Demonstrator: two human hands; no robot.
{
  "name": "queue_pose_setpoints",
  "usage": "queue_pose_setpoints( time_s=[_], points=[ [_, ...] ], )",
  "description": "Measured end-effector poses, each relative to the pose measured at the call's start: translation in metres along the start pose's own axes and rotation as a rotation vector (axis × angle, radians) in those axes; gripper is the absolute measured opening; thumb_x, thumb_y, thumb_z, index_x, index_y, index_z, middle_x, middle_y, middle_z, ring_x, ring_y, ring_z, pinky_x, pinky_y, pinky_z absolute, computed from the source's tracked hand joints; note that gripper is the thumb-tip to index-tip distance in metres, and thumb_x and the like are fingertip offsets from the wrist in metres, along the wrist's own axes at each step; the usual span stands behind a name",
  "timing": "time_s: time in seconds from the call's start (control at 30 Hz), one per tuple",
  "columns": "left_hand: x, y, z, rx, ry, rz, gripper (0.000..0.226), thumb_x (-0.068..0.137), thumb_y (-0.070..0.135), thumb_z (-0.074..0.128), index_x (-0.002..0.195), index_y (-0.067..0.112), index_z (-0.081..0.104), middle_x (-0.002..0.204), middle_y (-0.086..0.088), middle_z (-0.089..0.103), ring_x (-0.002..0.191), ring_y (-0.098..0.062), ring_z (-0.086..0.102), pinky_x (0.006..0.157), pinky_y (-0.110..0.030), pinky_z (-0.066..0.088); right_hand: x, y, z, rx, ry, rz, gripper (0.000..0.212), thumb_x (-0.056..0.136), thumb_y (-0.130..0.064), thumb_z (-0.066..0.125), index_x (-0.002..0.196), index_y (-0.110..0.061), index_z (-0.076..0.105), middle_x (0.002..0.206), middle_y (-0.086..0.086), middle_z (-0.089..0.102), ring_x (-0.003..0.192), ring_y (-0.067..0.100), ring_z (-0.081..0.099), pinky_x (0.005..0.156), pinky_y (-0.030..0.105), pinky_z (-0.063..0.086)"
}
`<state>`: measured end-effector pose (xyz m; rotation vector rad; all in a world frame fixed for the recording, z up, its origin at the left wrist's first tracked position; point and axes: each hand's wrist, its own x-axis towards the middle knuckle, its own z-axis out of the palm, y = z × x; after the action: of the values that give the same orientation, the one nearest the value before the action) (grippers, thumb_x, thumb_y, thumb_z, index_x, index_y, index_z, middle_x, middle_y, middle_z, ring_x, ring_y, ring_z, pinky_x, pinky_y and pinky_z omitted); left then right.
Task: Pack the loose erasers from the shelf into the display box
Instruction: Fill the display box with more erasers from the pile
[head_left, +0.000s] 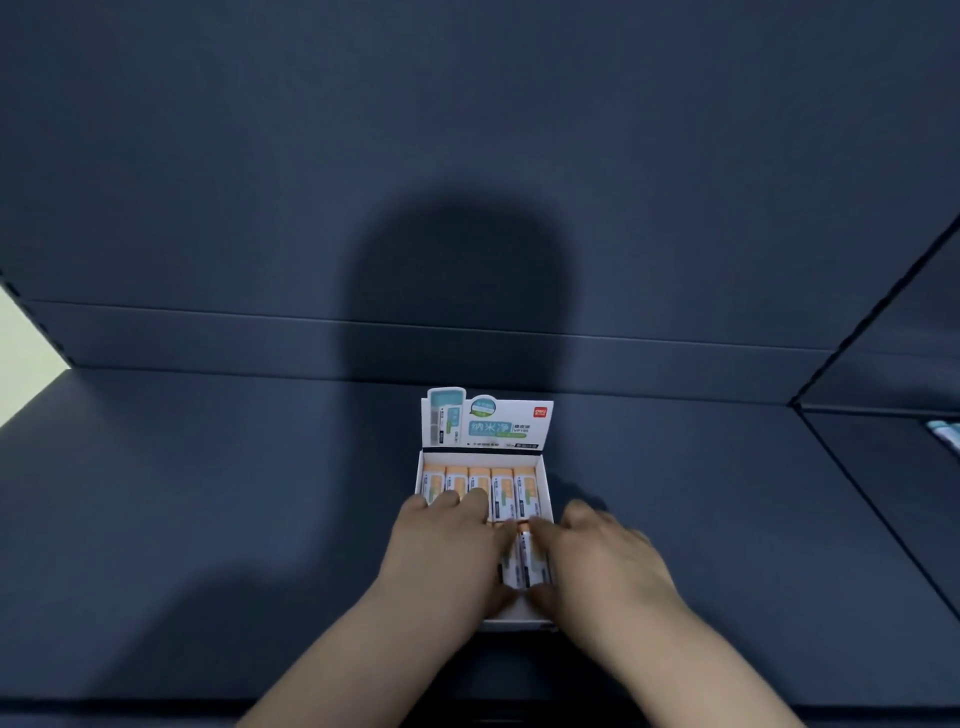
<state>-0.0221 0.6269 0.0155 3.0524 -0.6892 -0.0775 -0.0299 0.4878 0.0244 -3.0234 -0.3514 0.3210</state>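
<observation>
A white display box (485, 459) with an upright printed header card (488, 421) stands on the dark shelf (208, 493). Its far row holds several orange-and-white erasers (504, 491) side by side. My left hand (447, 551) lies over the left of the box, fingers spread on the erasers there. My right hand (602, 561) is at the box's right side, thumb and forefinger pinching the ends of an eraser (527, 558) in the near row. My hands hide most of the near row.
The dark shelf has a low back ledge (467, 343) behind the box and a dark panel overhead. A neighbouring shelf bay (893, 467) at the right shows a bit of another package (945, 434). A pale wall (21, 353) shows at the far left.
</observation>
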Motion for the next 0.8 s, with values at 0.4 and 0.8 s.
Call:
queue_pose_setpoints(
  time_s=[0.4, 0.8],
  points=[
    [-0.022, -0.041, -0.026, -0.069, 0.192, -0.268, 0.048, 0.092, 0.056, 0.04, 0.137, 0.042, 0.038, 0.114, 0.013, 0.049, 0.104, -0.009, 0.052, 0.08, -0.027, 0.039, -0.018, 0.029, -0.013, 0.209, 0.205, 0.069, 0.05, 0.092, -0.048, 0.047, 0.14, -0.04, 0.034, 0.132, -0.008, 0.042, 0.12, 0.015, 0.047, 0.091, 0.026, 0.042],
    [-0.007, 0.022, -0.009, 0.084, 0.556, -0.162, 0.022, 0.08, 0.033, 0.066, 0.094, 0.019, 0.074, 0.066, 0.0, 0.063, 0.056, -0.026, 0.061, 0.05, -0.031, 0.042, -0.043, 0.079, -0.013, 0.197, 0.262, 0.044, 0.057, 0.094, -0.05, 0.04, 0.146, -0.036, 0.021, 0.134, -0.005, 0.04, 0.121, 0.015, 0.045, 0.093, 0.029, 0.042]
  ],
)
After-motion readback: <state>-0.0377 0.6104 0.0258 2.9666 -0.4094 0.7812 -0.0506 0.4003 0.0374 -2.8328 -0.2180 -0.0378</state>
